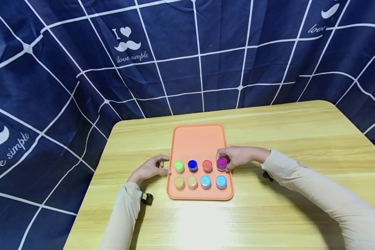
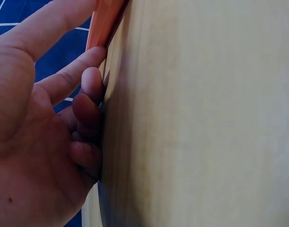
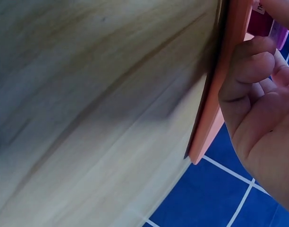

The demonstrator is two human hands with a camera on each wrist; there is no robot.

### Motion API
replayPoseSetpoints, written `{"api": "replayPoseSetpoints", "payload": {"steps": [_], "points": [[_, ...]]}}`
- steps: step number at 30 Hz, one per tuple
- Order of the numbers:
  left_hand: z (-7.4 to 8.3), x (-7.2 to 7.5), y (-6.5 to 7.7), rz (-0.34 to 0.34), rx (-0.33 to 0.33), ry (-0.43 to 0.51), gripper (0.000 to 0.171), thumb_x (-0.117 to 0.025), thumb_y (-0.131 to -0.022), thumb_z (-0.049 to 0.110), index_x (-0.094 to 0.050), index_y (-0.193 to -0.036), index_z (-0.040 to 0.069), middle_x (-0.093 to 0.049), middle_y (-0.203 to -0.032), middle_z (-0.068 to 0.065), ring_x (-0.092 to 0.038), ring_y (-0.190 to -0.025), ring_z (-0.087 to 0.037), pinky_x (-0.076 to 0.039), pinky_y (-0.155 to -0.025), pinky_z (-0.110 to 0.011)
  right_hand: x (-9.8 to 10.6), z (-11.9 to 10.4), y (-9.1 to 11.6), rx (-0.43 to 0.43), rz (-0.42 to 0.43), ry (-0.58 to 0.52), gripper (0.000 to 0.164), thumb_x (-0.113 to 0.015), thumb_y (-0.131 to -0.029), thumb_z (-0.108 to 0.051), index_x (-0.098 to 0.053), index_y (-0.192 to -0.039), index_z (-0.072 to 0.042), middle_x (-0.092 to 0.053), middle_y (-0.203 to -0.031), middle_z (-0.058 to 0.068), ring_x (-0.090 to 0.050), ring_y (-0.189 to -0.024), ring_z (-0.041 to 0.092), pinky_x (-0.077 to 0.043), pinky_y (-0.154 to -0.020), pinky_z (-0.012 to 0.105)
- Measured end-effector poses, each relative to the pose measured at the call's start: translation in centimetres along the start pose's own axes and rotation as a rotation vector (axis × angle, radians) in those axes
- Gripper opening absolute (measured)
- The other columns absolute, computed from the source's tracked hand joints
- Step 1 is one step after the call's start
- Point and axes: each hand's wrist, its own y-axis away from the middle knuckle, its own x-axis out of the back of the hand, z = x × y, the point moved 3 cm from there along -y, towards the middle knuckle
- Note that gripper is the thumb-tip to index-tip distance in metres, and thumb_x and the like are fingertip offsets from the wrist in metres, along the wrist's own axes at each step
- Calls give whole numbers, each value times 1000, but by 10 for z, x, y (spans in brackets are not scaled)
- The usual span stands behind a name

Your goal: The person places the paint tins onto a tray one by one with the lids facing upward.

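In the head view, my right hand (image 1: 235, 156) pinches a small round jar with a purple lid (image 1: 222, 162) between thumb and fingers, at the right end of the farther row. The right wrist view shows that jar (image 3: 260, 23) only partly, beside curled fingers (image 3: 258, 66). My left hand (image 1: 150, 169) rests at the left edge of an orange tray (image 1: 200, 139), its straight thumb and a finger touching the rim, as the left wrist view also shows (image 2: 104, 28). Also in the farther row are a green jar (image 1: 179, 166), a dark blue jar (image 1: 192, 165) and a red jar (image 1: 207, 166).
The nearer row on the tray holds two yellowish jars (image 1: 179, 183) and two light blue jars (image 1: 205, 181). Beneath lies a wooden table (image 1: 284, 135). A dark blue curtain with white lines (image 1: 218, 69) hangs behind and to the sides.
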Motion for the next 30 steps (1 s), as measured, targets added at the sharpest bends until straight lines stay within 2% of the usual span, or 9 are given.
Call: {"api": "replayPoseSetpoints", "payload": {"steps": [3,7,10,15,23,30], "points": [[0,0,0,3,2,-9,52,-76,-82,15,-55,-129,4,-44,-90,-6,-40,-81,-18,-36,-72,-27,2,-2,3,7,1,-49,36,-75,-76,-4,-54,-106,-6,-57,-86,3,-53,-79,11,-48,-70,23],[2,-1,2,3,5,-18,53,-74,-83,13,-54,-131,2,-45,-92,-8,-40,-82,-18,-35,-73,-28,4,-5,8,18,-4,-145,36,-73,-78,-1,-52,-108,-3,-50,-85,7,-63,-78,12,-53,-68,24],[12,-1,7,1,4,-17,52,-73,-84,10,-53,-131,-1,-45,-92,-12,-40,-82,-19,-35,-73,-28,6,-7,11,30,9,-134,32,-72,-82,-5,-53,-108,-4,-48,-86,6,-61,-78,10,-51,-67,22],[30,0,15,-7,-1,-13,51,-72,-84,8,-53,-129,-5,-46,-93,-16,-40,-82,-20,-35,-74,-28,7,-8,12,60,35,-52,26,-70,-85,-10,-55,-106,-7,-49,-83,1,-48,-76,10,-42,-68,21],[3,0,2,4,4,-19,54,-74,-83,11,-52,-132,0,-45,-92,-10,-39,-82,-19,-35,-73,-29,3,-10,12,47,19,-75,25,-68,-84,-6,-57,-107,-10,-49,-82,0,-49,-77,11,-45,-68,21],[0,1,2,0,2,-8,54,-77,-82,17,-55,-130,3,-45,-90,-6,-41,-82,-19,-36,-74,-29,3,-9,12,52,22,-82,28,-68,-85,-7,-58,-111,-9,-49,-82,0,-47,-77,12,-43,-69,22]]}}
